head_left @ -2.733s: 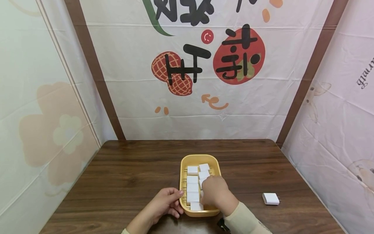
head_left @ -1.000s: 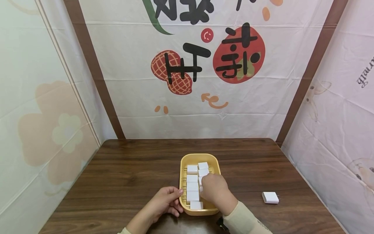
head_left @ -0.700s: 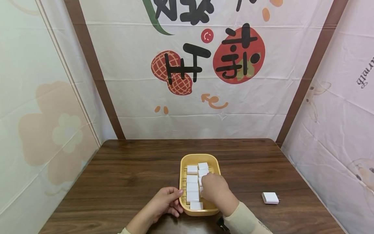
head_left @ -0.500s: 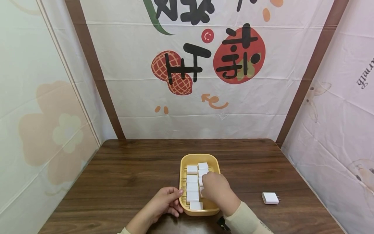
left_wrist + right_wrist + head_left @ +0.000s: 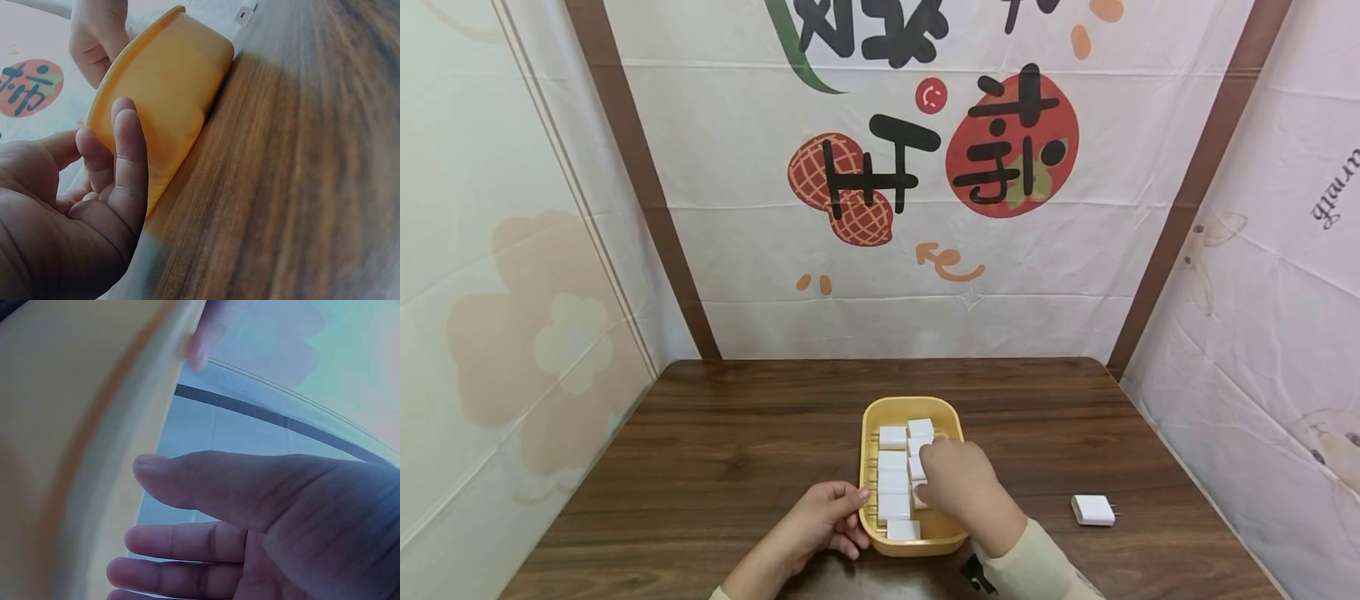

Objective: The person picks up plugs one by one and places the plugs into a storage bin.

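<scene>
A yellow plastic box (image 5: 901, 407) stands on the table with several white charger plugs in two columns, among them one charger plug (image 5: 892, 507) in the left column. My left hand (image 5: 825, 521) holds the box's near left rim, thumb on the edge and fingers at the outer wall (image 5: 172, 81). My right hand (image 5: 966, 483) reaches over the right side into the box. Its thumb is at a charger plug (image 5: 919, 500) in the right column, partly hidden by the hand. In the right wrist view nothing shows between the thumb (image 5: 206, 481) and the extended fingers.
One more white charger plug (image 5: 1093, 510) lies on the wooden table (image 5: 760, 417) to the right, prongs pointing right. Printed cloth walls (image 5: 745, 250) enclose the table at the back and sides. A black strap piece (image 5: 976, 573) hangs by the right sleeve.
My right hand has shifted slightly to the right inside the box, uncovering more of the charger plug by its thumb. My left hand keeps its hold on the rim; the loose charger plug stays put.
</scene>
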`<state>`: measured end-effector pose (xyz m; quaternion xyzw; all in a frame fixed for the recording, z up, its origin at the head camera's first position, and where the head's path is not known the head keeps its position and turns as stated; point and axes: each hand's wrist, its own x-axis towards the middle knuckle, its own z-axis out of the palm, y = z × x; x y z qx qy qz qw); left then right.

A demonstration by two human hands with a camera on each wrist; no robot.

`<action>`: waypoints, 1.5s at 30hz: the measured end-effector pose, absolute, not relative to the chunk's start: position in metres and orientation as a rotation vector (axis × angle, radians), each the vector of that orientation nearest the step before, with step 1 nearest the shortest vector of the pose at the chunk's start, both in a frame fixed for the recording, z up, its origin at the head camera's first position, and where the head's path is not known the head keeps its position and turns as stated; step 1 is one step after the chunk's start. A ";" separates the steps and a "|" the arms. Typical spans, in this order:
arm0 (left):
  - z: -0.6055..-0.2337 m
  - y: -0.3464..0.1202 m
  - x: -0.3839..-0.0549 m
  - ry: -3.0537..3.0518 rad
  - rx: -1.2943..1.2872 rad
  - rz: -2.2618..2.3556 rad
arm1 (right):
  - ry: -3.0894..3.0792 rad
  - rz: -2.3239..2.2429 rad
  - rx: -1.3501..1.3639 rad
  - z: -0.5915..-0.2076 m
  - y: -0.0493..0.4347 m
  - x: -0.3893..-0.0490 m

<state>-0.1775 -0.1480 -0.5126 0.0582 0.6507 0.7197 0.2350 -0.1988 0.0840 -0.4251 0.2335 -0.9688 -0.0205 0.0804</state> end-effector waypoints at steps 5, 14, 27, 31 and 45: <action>-0.512 -0.148 -0.177 1.788 0.156 1.971 | -2.905 -0.029 0.690 -0.416 0.088 -0.195; -0.513 -0.148 -0.178 1.789 0.151 1.969 | -2.949 -0.005 0.654 -0.407 0.093 -0.194; -0.510 -0.149 -0.177 1.805 0.144 1.958 | -2.955 0.121 0.560 -0.391 0.115 -0.198; -0.511 -0.149 -0.178 1.809 0.140 1.958 | -2.966 0.132 0.512 -0.386 0.124 -0.201; -0.515 -0.148 -0.179 1.803 0.143 1.963 | -3.102 0.220 0.313 -0.377 0.153 -0.210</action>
